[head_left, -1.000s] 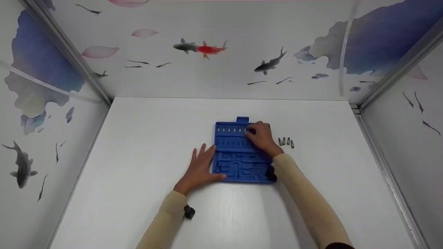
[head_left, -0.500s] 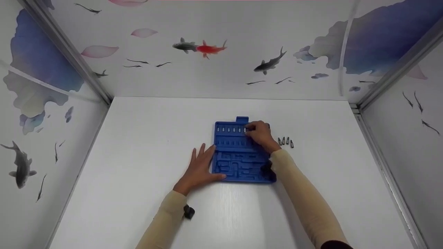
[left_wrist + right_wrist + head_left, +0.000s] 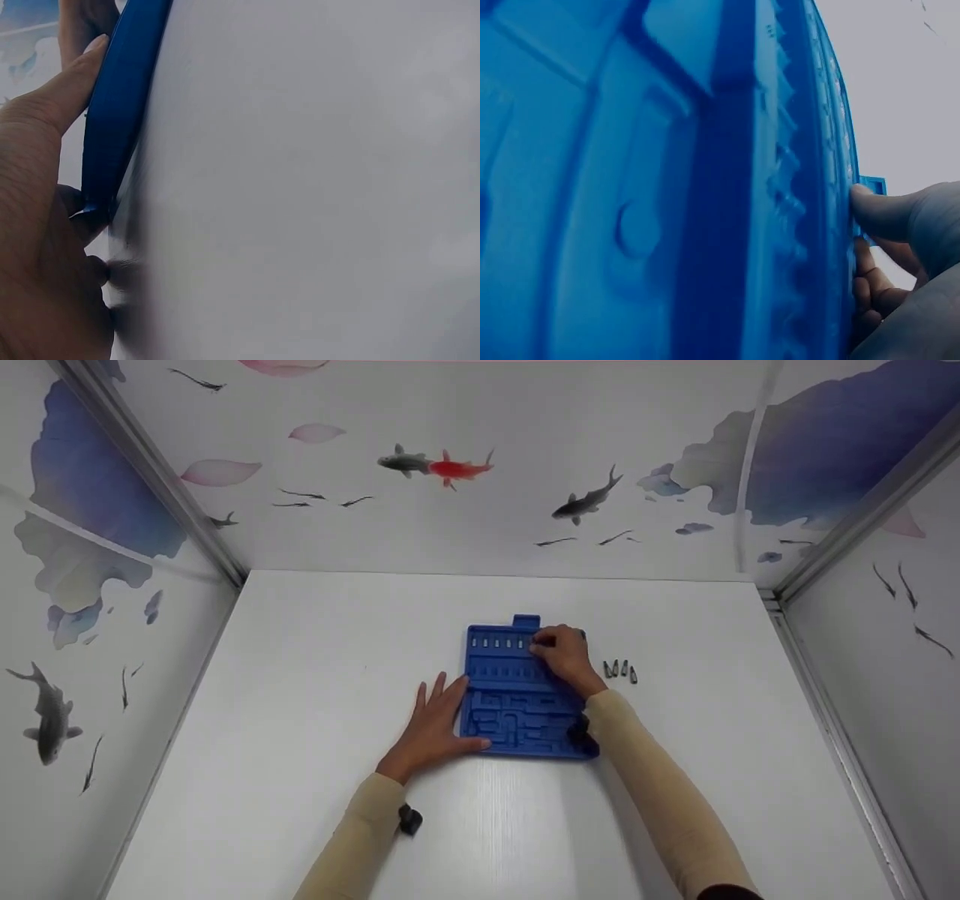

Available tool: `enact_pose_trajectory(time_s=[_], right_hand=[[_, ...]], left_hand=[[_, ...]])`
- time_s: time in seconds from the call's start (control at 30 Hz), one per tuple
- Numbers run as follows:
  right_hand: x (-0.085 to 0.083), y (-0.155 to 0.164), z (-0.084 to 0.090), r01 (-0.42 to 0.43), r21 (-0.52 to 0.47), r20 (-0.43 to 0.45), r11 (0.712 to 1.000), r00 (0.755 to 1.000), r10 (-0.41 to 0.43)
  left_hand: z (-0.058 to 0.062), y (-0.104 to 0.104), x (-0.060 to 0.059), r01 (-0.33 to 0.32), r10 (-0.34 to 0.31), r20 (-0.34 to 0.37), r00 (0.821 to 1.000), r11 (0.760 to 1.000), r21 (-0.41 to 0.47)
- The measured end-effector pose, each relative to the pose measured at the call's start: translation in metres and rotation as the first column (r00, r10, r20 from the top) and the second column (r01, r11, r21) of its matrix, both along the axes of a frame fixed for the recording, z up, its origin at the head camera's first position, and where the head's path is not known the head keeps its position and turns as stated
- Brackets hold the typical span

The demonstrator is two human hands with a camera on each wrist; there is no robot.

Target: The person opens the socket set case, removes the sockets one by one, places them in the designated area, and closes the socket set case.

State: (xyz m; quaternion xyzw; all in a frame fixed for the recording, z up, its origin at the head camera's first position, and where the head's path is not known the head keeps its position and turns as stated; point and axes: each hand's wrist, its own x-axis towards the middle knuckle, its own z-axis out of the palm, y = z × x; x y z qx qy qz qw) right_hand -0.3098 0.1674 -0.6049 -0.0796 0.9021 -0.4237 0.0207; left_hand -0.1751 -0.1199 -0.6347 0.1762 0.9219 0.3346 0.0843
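An open blue plastic tool case [image 3: 514,742] with moulded recesses lies flat on the white table. Several small metal screwdriver bits [image 3: 496,643] stand in its far row. At the right part of that row, my right hand [image 3: 566,654] pinches a small bit between thumb and index finger; the fingers mostly hide it. My left hand [image 3: 433,731] rests against the case's left side with fingers spread, its thumb on the near edge. In the left wrist view, the thumb [image 3: 71,86] touches the blue edge. The right wrist view shows the curled right fingers [image 3: 874,289] beyond the case.
Several loose bits [image 3: 620,669] lie on the white table [image 3: 300,697] just right of the case. A latch tab [image 3: 526,621] sticks out at the case's far edge. Printed panels wall the table at the back and both sides.
My right hand stays at the same spot in the far row, with only slight finger and wrist movement. The left hand and the case have not visibly moved.
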Motion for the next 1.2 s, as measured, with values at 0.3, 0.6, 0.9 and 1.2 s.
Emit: enact_pose_trajectory(time_s=[0.3,0.6,0.9,1.2], right_hand=[[0.003,0.018,-0.002,0.079,-0.224,0.023,0.971,0.997,-0.076],[0.030,0.066,0.014,0.052,-0.212,-0.004,0.976,0.999,-0.054],[0.061,0.115,0.018,0.091,-0.165,-0.017,0.982,0.995,-0.095],[0.089,0.153,0.012,0.138,-0.092,0.030,0.986,0.990,-0.135]], left_hand=[[0.000,0.001,0.000,0.005,-0.005,0.005,1.000,1.000,-0.005],[0.001,0.001,-0.001,0.007,-0.007,0.013,1.000,1.000,0.002],[0.000,0.000,-0.002,0.014,-0.014,0.001,1.000,1.000,0.002],[0.003,0.001,0.000,0.003,-0.003,-0.010,1.000,1.000,0.014]])
